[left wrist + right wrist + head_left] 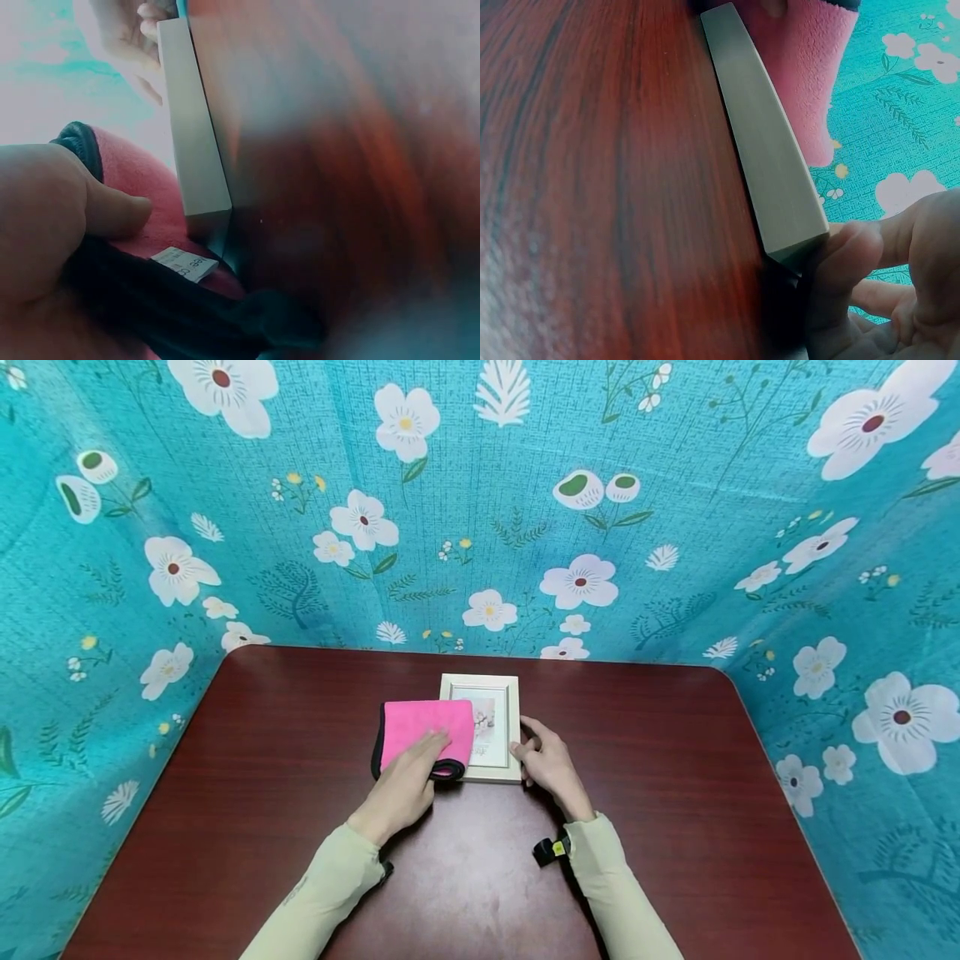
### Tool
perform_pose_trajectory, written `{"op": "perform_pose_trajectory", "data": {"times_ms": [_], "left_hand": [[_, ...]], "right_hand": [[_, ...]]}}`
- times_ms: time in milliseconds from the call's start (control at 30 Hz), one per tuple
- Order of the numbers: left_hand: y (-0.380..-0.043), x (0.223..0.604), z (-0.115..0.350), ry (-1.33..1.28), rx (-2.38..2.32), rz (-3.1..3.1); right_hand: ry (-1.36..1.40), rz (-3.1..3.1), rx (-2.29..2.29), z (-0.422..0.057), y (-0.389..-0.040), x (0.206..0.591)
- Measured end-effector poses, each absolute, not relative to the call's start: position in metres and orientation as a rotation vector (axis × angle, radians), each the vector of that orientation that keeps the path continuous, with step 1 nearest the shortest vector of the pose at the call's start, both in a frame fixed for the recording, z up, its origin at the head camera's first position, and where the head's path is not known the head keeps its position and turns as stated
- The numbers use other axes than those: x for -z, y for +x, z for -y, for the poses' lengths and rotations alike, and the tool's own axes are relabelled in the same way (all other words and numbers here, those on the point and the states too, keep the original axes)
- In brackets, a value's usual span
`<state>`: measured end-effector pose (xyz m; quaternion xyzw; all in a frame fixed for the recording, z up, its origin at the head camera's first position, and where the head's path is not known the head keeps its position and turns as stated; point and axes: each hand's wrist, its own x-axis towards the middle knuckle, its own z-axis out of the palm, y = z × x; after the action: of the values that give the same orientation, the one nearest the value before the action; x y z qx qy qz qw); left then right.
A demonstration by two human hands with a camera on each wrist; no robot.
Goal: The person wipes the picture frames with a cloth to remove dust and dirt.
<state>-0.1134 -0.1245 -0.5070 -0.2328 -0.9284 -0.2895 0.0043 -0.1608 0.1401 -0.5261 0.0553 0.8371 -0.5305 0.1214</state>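
A light-coloured picture frame lies flat on the dark red table, showing a flower print behind its pane. Over its left part spreads a folded pink cloth with black edging; a white label on it shows in the left wrist view. My left hand rests on top of the cloth with its fingers extended, the thumb lying against the pink fabric. At the frame's right side, my right hand holds the edge between thumb and fingers. The cloth hides the frame's left border and part of the print.
The reddish-brown tabletop has rounded far corners. Behind and beside it hangs a teal curtain with white flowers. A black strap with a yellow piece sits at the right wrist.
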Motion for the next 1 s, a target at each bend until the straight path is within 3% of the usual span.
{"op": "perform_pose_trajectory", "data": {"times_ms": [1000], "left_hand": [[-0.071,0.48,0.136,-0.688,1.001,3.072]], "right_hand": [[0.141,-2.452,1.535,-0.142,-0.16,0.527]]}}
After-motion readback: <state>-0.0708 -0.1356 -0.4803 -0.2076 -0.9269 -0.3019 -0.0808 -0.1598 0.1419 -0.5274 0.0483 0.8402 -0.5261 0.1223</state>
